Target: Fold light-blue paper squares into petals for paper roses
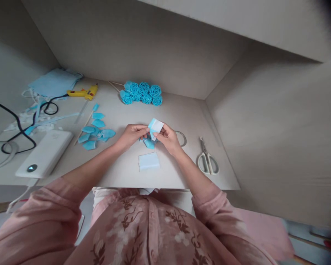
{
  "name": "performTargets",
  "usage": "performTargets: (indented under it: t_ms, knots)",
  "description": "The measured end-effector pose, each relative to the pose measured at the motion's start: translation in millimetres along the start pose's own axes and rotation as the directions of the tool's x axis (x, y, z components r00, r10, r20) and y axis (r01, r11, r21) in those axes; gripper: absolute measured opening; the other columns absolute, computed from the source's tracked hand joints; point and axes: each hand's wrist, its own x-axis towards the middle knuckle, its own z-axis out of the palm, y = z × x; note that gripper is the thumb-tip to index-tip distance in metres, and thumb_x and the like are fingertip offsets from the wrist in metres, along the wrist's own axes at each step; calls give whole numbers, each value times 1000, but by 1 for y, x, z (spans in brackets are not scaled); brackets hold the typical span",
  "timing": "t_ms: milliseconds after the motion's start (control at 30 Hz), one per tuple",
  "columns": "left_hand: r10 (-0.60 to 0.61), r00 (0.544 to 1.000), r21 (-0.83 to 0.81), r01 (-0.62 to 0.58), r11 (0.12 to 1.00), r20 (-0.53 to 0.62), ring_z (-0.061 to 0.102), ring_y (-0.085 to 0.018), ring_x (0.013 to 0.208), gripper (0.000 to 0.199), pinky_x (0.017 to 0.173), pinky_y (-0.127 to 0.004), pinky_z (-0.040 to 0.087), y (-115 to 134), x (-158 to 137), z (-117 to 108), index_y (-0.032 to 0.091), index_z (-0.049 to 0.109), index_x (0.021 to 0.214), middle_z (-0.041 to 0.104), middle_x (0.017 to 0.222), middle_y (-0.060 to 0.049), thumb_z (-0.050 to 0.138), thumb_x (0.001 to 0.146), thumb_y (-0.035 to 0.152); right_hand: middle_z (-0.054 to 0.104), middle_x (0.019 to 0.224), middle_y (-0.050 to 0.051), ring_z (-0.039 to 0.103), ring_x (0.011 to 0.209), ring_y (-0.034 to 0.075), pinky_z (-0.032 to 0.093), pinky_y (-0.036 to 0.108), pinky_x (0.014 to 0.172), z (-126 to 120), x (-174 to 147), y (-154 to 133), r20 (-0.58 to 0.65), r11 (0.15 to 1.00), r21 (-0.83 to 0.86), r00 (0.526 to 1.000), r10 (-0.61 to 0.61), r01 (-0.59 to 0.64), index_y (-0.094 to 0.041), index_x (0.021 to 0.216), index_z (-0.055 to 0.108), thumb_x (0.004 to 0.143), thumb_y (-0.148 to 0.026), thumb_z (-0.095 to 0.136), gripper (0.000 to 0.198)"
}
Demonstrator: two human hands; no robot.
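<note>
- Between your left hand (128, 136) and right hand (169, 139), a blue-and-white piece (156, 127) is held up above the table (121, 169).
- Your left thumb and forefinger pinch its left edge; your right thumb presses on its face, with the other right fingers behind it.
- Just beneath your fingers, a few blue scraps (149, 144) lie on the table, partly hidden.
- Nearer to you than your fingers, a pale rectangle (149, 162) lies flat.
- Just right of your right fingers sits a ring-shaped roll (185, 139), partly covered by that hand.
- Farther right, scissors (207, 157) lie with their handles toward you.
- Left of your left fingers, blue petals (88, 129) are scattered beside a blue-tipped stick (85, 125).
- Well to the left of them are a white power bank (45, 152) and a black cord (19, 123).
- Beyond your fingers, blue flowers (143, 88) lie clustered by the back wall.
- Beyond and left of your fingers, a yellow glue gun (84, 92) lies near stacked blue sheets (53, 81).
</note>
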Motion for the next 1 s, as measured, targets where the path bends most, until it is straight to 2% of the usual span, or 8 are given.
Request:
performTargets:
  t_ms: [67,200,400,567,800,1000]
  knots:
    - [-7,1000,12,7,1000,25,50,-10,53,32,53,-24,40,1,0,0,14,69,67,62,58,-1,73,70,46,67,83,0,60,74,13,51,28,73,-1,-1,-3,-6,1000,-8,1000,4,-4,-22,96,67,76,-49,74,34]
    - [-36,994,45,32,998,104,49,-9,50,28,51,-22,40,3,-2,1,15,70,68,60,54,0,73,70,42,62,73,-2,52,62,11,45,26,62,-5,-3,-5,-24,997,-77,1000,20,-22,-21,91,69,77,-52,73,34]
    - [-31,989,89,18,996,142,50,-9,50,28,50,-21,40,1,-3,1,14,69,69,60,54,0,71,73,42,68,86,0,59,76,13,47,28,72,-3,-6,-9,-40,957,-269,991,-125,110,-23,89,68,82,-40,70,19]
    - [-6,987,80,-7,997,162,50,-8,49,32,50,-21,40,2,-3,0,14,64,64,58,53,0,67,77,44,68,83,-1,57,73,12,46,28,73,-1,-7,-16,-42,920,-359,982,-185,157,-22,87,66,84,-29,67,8]
    - [-46,994,85,38,996,97,47,-7,46,24,46,-19,37,3,-2,1,13,66,65,57,50,1,64,75,35,70,87,0,62,78,13,49,28,76,-1,-8,-17,-56,884,-432,973,-223,178,-22,86,67,84,-25,63,5]
    - [-90,995,22,89,996,35,47,-8,43,22,45,-20,35,8,-3,1,13,65,64,57,48,1,64,72,34,72,92,2,64,91,18,51,34,83,-3,-6,-15,55,763,-542,921,-385,351,-25,84,70,83,-13,60,16]
